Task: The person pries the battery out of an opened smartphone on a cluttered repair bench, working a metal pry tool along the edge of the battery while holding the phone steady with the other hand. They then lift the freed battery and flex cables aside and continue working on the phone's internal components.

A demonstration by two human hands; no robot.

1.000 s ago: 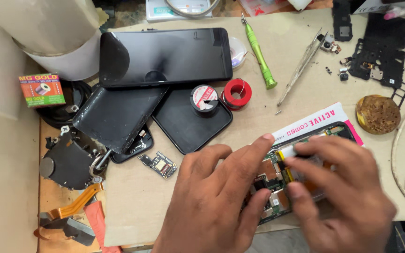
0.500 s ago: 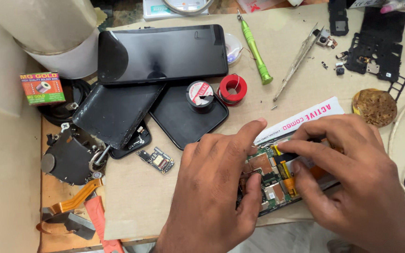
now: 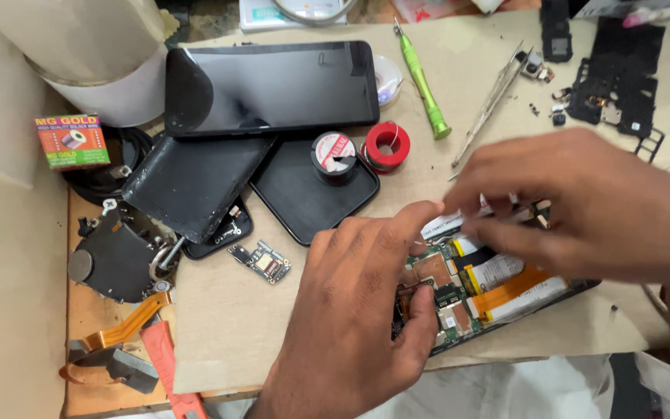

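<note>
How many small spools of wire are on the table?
2. A black spool lies on the black phone cover; a red spool stands just right of it. Hands may hide others.

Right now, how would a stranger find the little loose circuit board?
Start at the large black phone lying face up at the top. Below it, past the cracked black panel, sits the small circuit board, beside the left hand. It alone is greenish with gold patches.

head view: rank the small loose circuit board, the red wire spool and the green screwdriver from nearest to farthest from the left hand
Measured from the left hand:
1. Small loose circuit board, just to its left on the mat.
2. Red wire spool, above it, beside the black spool.
3. Green screwdriver, farther up, toward the back of the bench.
</note>
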